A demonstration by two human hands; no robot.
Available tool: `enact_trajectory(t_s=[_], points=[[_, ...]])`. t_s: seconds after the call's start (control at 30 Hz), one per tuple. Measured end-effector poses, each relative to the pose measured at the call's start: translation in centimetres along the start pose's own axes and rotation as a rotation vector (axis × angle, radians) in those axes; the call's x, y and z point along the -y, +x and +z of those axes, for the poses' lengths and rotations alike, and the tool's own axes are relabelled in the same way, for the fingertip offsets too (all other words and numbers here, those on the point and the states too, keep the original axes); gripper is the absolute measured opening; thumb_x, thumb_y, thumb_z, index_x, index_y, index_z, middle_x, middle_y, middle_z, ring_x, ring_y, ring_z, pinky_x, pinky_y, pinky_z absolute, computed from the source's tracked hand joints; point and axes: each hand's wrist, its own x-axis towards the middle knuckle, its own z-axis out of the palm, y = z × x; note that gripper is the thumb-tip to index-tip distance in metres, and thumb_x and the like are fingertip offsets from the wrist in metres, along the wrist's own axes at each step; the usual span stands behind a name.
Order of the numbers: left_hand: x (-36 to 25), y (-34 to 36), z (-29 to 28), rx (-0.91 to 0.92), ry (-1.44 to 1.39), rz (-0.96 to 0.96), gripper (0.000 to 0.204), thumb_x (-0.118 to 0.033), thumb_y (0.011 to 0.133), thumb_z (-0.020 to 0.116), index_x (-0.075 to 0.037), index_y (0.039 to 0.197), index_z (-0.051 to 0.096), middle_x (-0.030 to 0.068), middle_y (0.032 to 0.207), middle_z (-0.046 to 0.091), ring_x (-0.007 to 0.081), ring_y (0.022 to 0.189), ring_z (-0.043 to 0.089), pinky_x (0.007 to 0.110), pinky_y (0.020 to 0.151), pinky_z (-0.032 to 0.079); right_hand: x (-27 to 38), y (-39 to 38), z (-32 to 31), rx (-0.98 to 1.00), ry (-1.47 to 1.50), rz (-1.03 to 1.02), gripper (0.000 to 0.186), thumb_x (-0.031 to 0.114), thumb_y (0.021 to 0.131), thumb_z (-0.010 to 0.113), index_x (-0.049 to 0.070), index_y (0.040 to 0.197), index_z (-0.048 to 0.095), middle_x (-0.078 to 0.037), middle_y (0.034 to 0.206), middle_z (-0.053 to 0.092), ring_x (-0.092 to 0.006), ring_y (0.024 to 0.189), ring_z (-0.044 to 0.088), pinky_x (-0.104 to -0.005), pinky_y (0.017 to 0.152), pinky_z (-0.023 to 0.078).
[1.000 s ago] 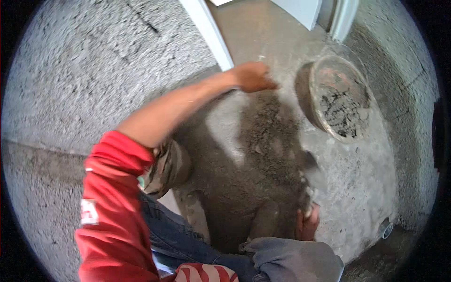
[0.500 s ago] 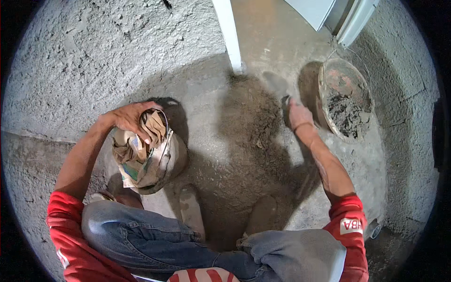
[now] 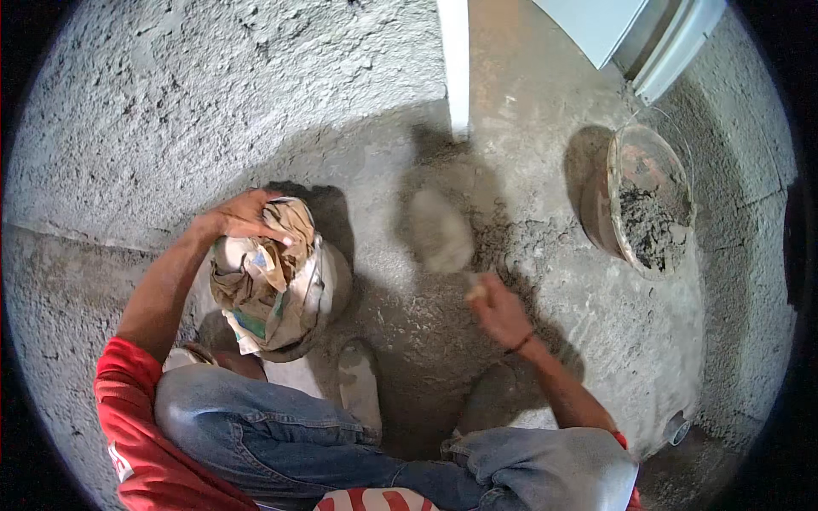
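My right hand (image 3: pixel 501 313) is closed round the handle of a trowel (image 3: pixel 443 233), whose pale blade is smeared by motion above the floor. Beneath and right of the blade lies crumbly grey-brown mortar (image 3: pixel 498 247). On the left, my left hand (image 3: pixel 247 215) grips the far rim of a bucket (image 3: pixel 334 285). Crumpled brown and white paper sacking (image 3: pixel 264 277) fills this bucket, and my left thumb presses on the paper. Part of that grip is hidden behind the sacking.
A second bucket (image 3: pixel 652 221), tilted, with dark wet mortar inside, stands at the right by the rough wall (image 3: pixel 741 221). A white door frame (image 3: pixel 457 68) rises at the far middle. My shoes (image 3: pixel 360 383) rest close to the mortar. A small round tin-like thing (image 3: pixel 678 427) lies at the lower right.
My right hand has swung leftward and nearer with the trowel, away from the mortar bucket. My left hand keeps its grip on the bucket. The whole view has shifted slightly.
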Motion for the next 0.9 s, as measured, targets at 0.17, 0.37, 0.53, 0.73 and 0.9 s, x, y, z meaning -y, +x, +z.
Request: enact_trajectory(t_s=[0.17,0.37,0.53,0.73,0.9], points=[[6.8,-5.6,2.1,-0.117,-0.425,-0.319,0.078,-0.055,0.075,0.068,0.007,0.120,0.053,0.0194,0.111,0.062,0.0268,0.102,0.060,0.037,0.092,0.047,2.8,5.5,10.8,0.666,0.565,0.315,0.025,0.025,0.091,0.053,0.004,0.103,0.048,-0.006,0.067,0.056,-0.0157,0.051,0.055,-0.0333,0.048,0.048],[23.8,-14.8,15.0,-0.254,-0.804,-0.424,0.036,-0.026,0.095,0.048,-0.004,0.121,0.058,0.0102,0.112,0.063,0.0180,0.096,0.060,0.035,0.083,0.048,0.9,7.1,9.4,0.521,0.684,0.561,0.022,0.026,0.091,0.055,0.005,0.094,0.051,-0.002,0.067,0.051,-0.0125,0.051,0.051,-0.0282,0.046,0.046],[37.2,-18.6,33.9,-0.323,-1.265,-0.504,0.035,-0.025,0.094,0.047,-0.003,0.120,0.058,0.0100,0.110,0.063,0.0189,0.094,0.061,0.035,0.081,0.049,-0.8,3.4,3.5,0.002,0.312,0.507,0.028,0.028,0.092,0.054,0.003,0.100,0.046,-0.007,0.069,0.052,-0.0133,0.049,0.053,-0.0294,0.044,0.047],[43.7,-24.0,29.0,-0.520,-1.711,-0.450,0.034,-0.024,0.094,0.047,-0.003,0.120,0.058,0.0097,0.107,0.064,0.0200,0.092,0.062,0.034,0.079,0.051,3.4,0.2,5.3,0.343,0.524,0.398,0.025,0.026,0.091,0.056,0.005,0.098,0.045,-0.002,0.065,0.052,-0.0109,0.049,0.053,-0.0286,0.042,0.046],[21.1,-17.3,17.4,-0.422,-1.349,-0.401,0.045,-0.037,0.088,0.053,-0.006,0.121,0.057,0.0075,0.105,0.064,0.0206,0.091,0.062,0.035,0.074,0.051,-1.3,-0.6,5.0,0.343,0.674,0.568,0.029,0.029,0.090,0.058,0.004,0.096,0.044,-0.003,0.062,0.051,-0.0113,0.048,0.053,-0.0287,0.041,0.045]])
